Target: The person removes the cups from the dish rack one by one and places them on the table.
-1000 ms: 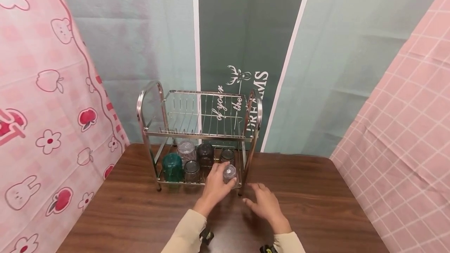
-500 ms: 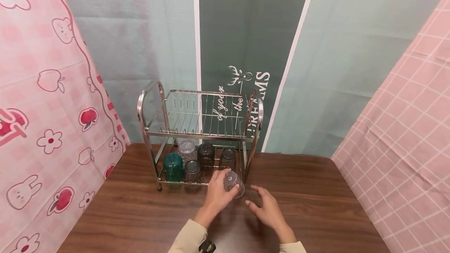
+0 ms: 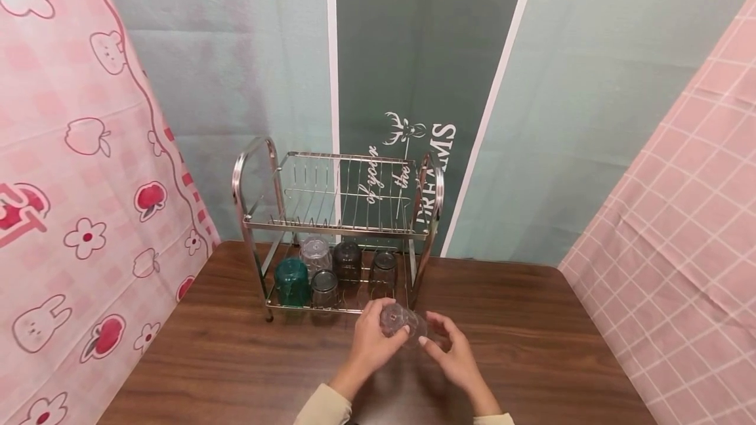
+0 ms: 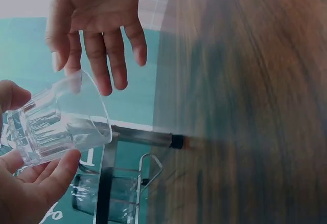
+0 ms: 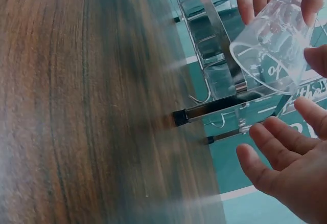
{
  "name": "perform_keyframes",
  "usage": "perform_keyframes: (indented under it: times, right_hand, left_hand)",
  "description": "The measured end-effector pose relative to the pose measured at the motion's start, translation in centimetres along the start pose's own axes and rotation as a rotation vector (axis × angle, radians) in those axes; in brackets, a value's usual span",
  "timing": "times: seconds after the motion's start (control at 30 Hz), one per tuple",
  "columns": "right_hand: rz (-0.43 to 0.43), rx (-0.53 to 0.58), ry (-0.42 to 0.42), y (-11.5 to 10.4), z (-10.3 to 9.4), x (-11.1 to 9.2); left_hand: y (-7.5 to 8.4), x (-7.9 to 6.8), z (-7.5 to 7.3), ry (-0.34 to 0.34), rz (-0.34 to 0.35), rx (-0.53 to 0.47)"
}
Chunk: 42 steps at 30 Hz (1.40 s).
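Observation:
My left hand grips a clear drinking glass by its base end, thumb on one side and fingers on the other. The glass is tilted, its wide mouth turned toward my right hand, in front of the rack. That right hand has its fingers spread and relaxed, fingertips right at the rim. In the left wrist view, the right hand's palm shows beyond the mouth of the glass. Seen from the right wrist, the left hand's fingers hold the base of the glass.
A two-tier chrome dish rack stands behind the hands. On its lower shelf are upside-down glasses: a teal one, a clear one, a dark one and grey ones. The wooden table is bounded by cloth curtains.
My left hand has drawn the clear glass off the lower shelf's front right corner, toward me, and tilted it. My right hand has shifted slightly, and its fingertips now meet the glass's rim.

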State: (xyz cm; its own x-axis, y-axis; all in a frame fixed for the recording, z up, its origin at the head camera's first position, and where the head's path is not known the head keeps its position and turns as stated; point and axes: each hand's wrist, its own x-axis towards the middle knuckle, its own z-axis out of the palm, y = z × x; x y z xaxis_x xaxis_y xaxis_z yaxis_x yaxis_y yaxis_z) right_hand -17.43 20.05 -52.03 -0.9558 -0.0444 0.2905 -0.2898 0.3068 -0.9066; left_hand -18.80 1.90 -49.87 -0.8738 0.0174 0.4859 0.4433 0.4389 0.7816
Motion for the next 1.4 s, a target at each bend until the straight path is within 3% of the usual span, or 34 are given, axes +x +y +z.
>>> perform_keyframes:
  times: [0.17,0.37,0.6,0.63,0.77,0.9,1.03,1.27,1.4]
  right_hand:
    - [0.036,0.092,0.017,0.4,0.0,-0.2]
    - [0.034,0.304,0.033,0.5,-0.2,-0.4]
    - [-0.053,0.585,-0.077,1.2,-0.4,-0.5]
    - [-0.095,0.621,-0.106,1.7,-0.4,-0.4]
    - [-0.113,0.731,-0.142,1.8,-0.3,-0.5]
    - [-0.060,0.770,-0.128,1.2,-0.2,-0.6]
    - [-0.059,0.756,-0.105,0.6,-0.2,-0.7]
    - [-0.101,0.651,-0.038,0.2,-0.1,-1.2]
    - [-0.112,0.634,-0.032,0.2,0.0,-1.1]
  left_hand:
    - [-0.1,-0.5,0.3,-0.048,-0.105,-0.159]
    - [0.0,-0.8,0.7,-0.081,-0.199,-0.341]
    - [0.4,-1.1,1.1,-0.133,-0.260,-0.509]
    - [0.8,-1.1,1.0,-0.142,-0.258,-0.534]
    - [2.3,-1.1,0.1,-0.166,-0.255,-0.596]
    - [2.7,-1.0,-0.3,-0.172,-0.255,-0.597]
    - [1.5,-1.1,0.4,-0.183,-0.229,-0.577]
    - [-0.1,-1.4,0.4,-0.225,-0.052,-0.339]
    - [-0.1,-1.3,0.1,-0.227,-0.001,-0.271]
